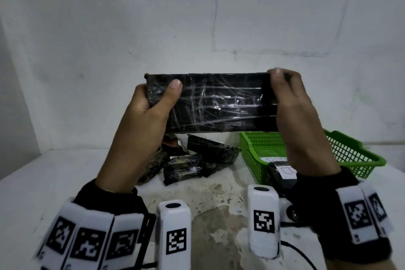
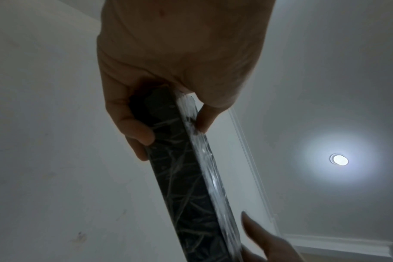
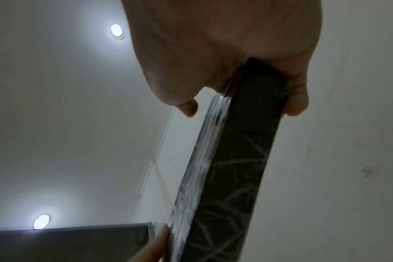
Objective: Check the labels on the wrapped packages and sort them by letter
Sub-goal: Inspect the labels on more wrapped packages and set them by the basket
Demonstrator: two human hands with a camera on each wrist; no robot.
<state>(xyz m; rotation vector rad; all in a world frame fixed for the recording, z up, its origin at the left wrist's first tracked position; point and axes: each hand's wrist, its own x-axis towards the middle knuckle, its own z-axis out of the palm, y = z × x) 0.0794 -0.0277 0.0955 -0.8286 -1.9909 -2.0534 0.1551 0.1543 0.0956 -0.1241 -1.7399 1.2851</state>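
Observation:
A long flat package in black plastic and clear film is held up in front of the wall, its broad side toward me. My left hand grips its left end, thumb across the front. My right hand grips the right end with the fingers over the top edge. No label shows on the facing side. The left wrist view shows the package edge-on between thumb and fingers of my left hand. The right wrist view shows the package edge-on as well, in my right hand.
Several small black wrapped packages lie piled on the white table below the hands. A green mesh basket stands at the right; in it lies a dark package with a white label bearing a red letter.

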